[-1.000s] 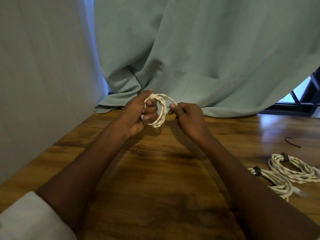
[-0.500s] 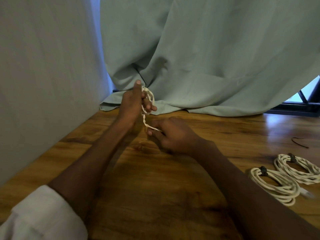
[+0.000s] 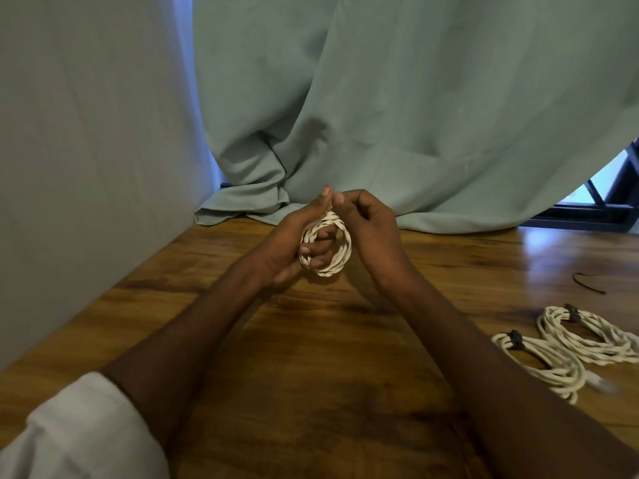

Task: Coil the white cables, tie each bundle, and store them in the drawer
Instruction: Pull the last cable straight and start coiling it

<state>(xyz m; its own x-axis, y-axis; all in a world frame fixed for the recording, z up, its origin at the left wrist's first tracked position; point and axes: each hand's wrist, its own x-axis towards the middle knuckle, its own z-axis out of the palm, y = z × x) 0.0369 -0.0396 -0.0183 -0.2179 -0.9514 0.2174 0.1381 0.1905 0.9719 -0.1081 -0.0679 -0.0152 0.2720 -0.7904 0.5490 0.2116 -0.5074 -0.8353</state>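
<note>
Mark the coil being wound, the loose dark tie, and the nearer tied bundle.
coil (image 3: 337,261), head view, lower right arc of the loops.
loose dark tie (image 3: 587,283), head view, middle of the strand.
nearer tied bundle (image 3: 543,363), head view, the strands past its dark tie.

A wooden bench in what looks like a room at home, set against a curtained window.

Pale green curtain (image 3: 415,98) hangs from 12 to 2 o'clock, its hem pooling on the varnished wood-grain bench (image 3: 311,357). A plain light wall (image 3: 86,150) closes off 9 o'clock. At 3 o'clock a dark window frame (image 3: 601,205) shows daylight, which glints off the bench top.
</note>
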